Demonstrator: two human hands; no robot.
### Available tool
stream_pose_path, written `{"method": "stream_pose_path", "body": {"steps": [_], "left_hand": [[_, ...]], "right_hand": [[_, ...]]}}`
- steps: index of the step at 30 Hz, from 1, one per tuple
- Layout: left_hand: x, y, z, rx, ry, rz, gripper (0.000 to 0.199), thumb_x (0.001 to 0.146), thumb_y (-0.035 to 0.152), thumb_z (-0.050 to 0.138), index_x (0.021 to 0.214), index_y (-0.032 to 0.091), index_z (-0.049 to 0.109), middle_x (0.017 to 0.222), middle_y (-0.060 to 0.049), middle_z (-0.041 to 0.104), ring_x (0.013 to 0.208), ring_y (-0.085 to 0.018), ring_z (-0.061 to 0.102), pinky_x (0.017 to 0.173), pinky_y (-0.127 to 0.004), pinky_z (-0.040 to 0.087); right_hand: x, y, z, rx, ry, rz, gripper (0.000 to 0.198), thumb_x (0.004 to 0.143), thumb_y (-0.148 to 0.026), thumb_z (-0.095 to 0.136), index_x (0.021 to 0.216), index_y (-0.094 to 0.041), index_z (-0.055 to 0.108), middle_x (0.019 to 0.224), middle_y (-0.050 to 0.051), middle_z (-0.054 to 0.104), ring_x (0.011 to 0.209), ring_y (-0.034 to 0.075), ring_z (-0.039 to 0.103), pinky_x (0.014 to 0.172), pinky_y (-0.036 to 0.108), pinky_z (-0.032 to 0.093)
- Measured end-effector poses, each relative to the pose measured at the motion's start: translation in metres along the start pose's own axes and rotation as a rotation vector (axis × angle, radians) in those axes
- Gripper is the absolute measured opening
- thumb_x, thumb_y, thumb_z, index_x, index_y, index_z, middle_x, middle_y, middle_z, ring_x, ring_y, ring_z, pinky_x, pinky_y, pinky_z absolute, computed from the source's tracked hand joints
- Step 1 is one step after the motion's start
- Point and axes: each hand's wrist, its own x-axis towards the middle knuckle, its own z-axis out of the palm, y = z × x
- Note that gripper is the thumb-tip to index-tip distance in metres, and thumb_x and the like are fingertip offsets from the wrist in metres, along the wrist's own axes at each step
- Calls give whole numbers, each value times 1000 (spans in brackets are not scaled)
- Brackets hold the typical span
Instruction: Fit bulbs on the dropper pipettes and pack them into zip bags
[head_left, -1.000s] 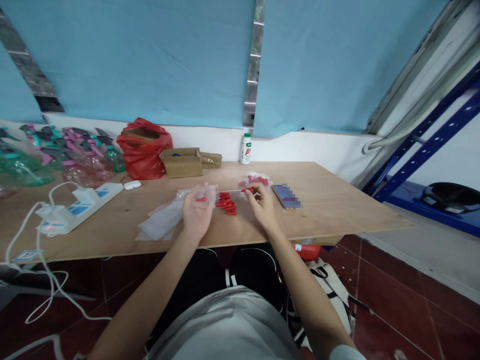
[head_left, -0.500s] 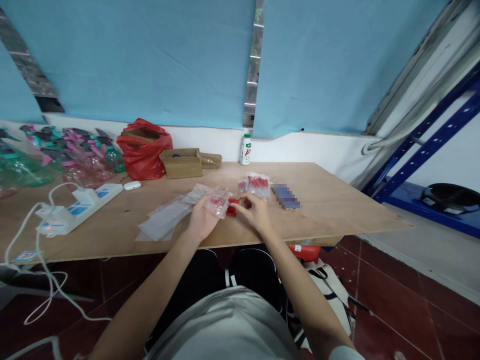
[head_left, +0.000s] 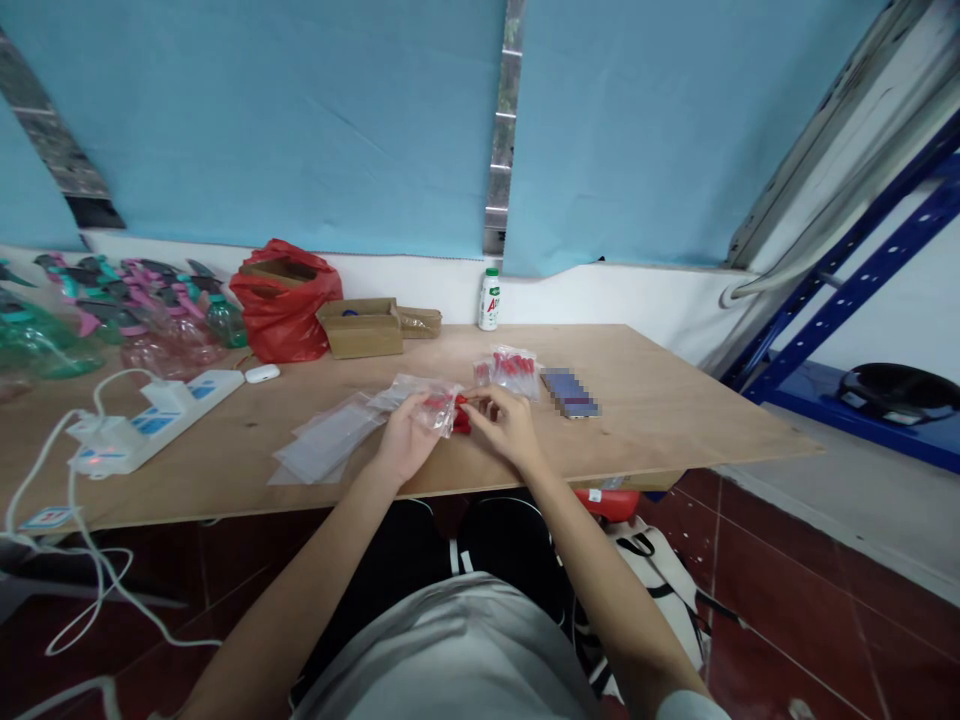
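Observation:
My left hand (head_left: 405, 440) is closed around a clear plastic bag (head_left: 445, 412) with small red pieces showing inside it. At the bag's right end, my right hand (head_left: 511, 425) pinches a small red piece (head_left: 460, 400); its exact kind is too small to make out. Below the fingertips, more red pieces (head_left: 463, 424) lie on the table, partly hidden by the hands. A stack of flat clear bags (head_left: 322, 442) is spread to the left of my left hand. Just beyond my right hand lie clear bags with red pieces in them (head_left: 514, 368).
A phone (head_left: 571, 392) lies right of the bags. Behind stand a white bottle (head_left: 490, 300), a cardboard box (head_left: 364, 332) and a red plastic bag (head_left: 289, 315). A power strip (head_left: 180, 415) with cables and several spray bottles (head_left: 176, 325) occupy the left side of the wooden table (head_left: 645, 430).
The red piece in my right fingers has moved slightly left, to the end of the bag. My left hand keeps its hold on the bag. The view has shifted slightly.

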Motion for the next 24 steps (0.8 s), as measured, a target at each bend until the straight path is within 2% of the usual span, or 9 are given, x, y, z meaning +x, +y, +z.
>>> {"method": "stream_pose_path", "body": {"steps": [3,5,10,16,24], "left_hand": [[2,-2,-2,19,-12,-17,12,91,13,64,94,12,76,98,-12,81,88,-21,77,84,-33,63],[2,-2,-3,44,-21,-21,12,91,13,65,92,12,76,100,-13,81,89,-21,77,85,-33,63],[3,-4,-5,46,-84,-39,18,93,13,64,104,11,78,112,-13,81,97,-21,77,89,-33,63],[3,-5,-6,64,-111,-75,19,94,15,65,107,12,79,113,-12,81,98,-21,77,90,-33,62],[0,-1,-4,66,-71,-81,19,94,15,63,104,13,79,110,-11,81,91,-19,76,78,-30,60]], "right_hand": [[-1,0,0,6,41,10,24,101,-46,70,107,-25,78,95,4,80,67,17,61,70,33,53],[-2,0,0,15,62,-6,24,101,-47,70,106,-25,78,94,3,79,65,17,60,69,33,52],[-2,-1,0,-45,3,-26,22,102,-45,70,107,-26,79,91,4,77,72,19,62,74,35,54],[-2,-2,-1,-125,-23,-67,23,105,-44,65,109,-26,78,90,5,75,81,22,66,82,36,56],[-1,-7,-3,-191,-178,-211,29,106,-37,63,133,-30,69,120,8,76,112,28,67,102,42,53]]}}
